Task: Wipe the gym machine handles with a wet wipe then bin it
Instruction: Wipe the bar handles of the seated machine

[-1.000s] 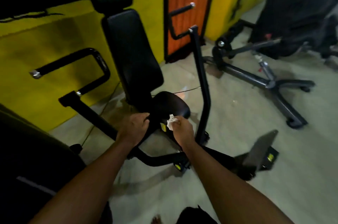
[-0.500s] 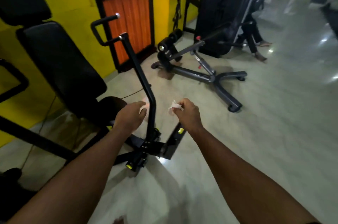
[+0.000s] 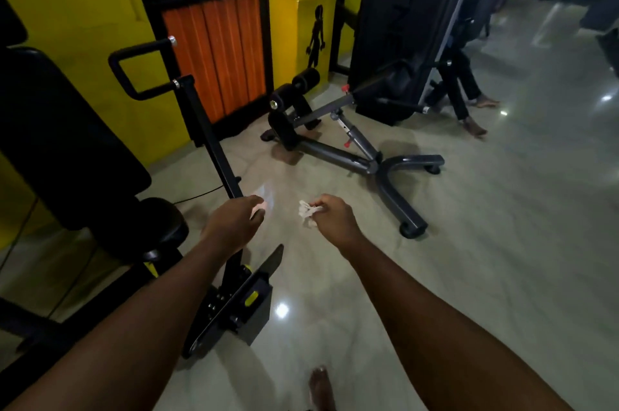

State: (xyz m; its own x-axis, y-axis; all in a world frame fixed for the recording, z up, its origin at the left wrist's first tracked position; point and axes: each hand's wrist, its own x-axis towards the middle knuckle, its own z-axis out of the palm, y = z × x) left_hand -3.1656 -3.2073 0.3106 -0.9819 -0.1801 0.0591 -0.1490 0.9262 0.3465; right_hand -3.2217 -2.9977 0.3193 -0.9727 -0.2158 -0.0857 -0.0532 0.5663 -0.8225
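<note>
Over open floor (image 3: pixel 469 259), right hand (image 3: pixel 335 221) pinching wipe (image 3: pixel 306 211)

Floor (image 3: pixel 502 259): we stand on glossy grey tiles.
Left: our machine (image 3: pixel 234 310) rests its base plate here, with a cable (image 3: pixel 197 197) behind.
Middle: bench (image 3: pixel 351 145) on a forked base.
Bottom: our bare foot (image 3: pixel 321 387).
</note>
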